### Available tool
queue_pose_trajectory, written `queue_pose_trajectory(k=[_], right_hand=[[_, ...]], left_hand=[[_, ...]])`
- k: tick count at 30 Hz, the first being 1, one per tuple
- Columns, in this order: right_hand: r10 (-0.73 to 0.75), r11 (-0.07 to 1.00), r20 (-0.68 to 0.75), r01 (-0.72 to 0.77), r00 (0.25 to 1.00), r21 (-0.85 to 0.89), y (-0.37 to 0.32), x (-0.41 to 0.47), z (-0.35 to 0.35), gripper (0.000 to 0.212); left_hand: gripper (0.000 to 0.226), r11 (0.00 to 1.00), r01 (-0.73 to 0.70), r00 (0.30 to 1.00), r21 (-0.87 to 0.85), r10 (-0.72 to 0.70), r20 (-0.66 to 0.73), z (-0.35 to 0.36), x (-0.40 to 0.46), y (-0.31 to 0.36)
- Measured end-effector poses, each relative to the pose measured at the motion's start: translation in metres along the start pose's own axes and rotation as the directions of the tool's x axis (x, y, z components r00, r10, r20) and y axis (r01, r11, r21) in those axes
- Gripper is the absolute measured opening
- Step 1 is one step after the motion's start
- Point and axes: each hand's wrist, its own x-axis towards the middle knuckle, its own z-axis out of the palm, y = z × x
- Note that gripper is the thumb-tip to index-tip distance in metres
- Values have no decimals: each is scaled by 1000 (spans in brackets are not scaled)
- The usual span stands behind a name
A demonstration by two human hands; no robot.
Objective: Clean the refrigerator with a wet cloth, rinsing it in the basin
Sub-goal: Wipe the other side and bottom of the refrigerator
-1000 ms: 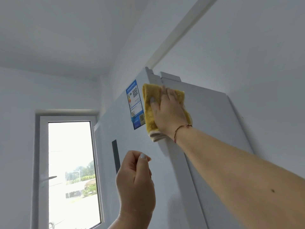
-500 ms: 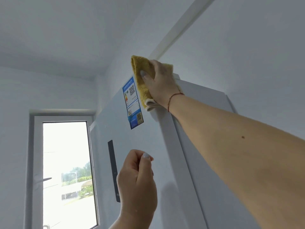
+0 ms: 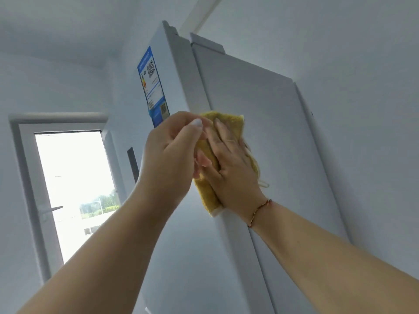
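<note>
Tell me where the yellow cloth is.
Mid-frame in the head view, the yellow cloth lies under the right hand on the refrigerator's corner, below the blue label.

1. The refrigerator (image 3: 260, 123) is tall and white, seen from below, standing close to the wall, with a blue label (image 3: 153, 87) stuck high on its door.
2. The cloth (image 3: 207, 191) is yellow and folded, pressed flat against the refrigerator's front corner edge, just below the label.
</note>
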Motion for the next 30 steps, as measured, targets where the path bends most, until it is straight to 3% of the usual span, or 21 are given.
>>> queue_pose_trajectory(k=[2,5,14,16,18,20,25,30], right_hand=[[25,1000,6,-24,1000,-4,4,-27,3,60],[-4,999,-31,3,1000,-38,13,-68,9,59],[40,994,48,-35,998,-104,29,-185,10,57],[82,992,86,-73,993,-103,31,-199,7,58],[119,989,125,-107,985,-102,30,-197,5,60],[156,986,157,-144,975,-85,25,-179,0,63],[231,971,92,-223,969,-87,9,-106,0,71],[165,976,6,-162,986,-142,13,-135,13,66]], left_hand=[[27,990,137,987,21,-138,87,6,-7,-3],[28,957,289,952,29,-290,100,12,-28,-10],[31,869,484,844,102,-495,206,18,-105,-25],[29,894,417,883,167,-442,159,12,-109,-27],[28,922,228,959,314,-269,93,4,-107,-27],[28,901,57,990,430,-108,95,-1,-101,-23],[28,849,-146,977,508,43,209,7,-86,-15],[37,880,-176,924,442,-7,382,19,-98,-26]])
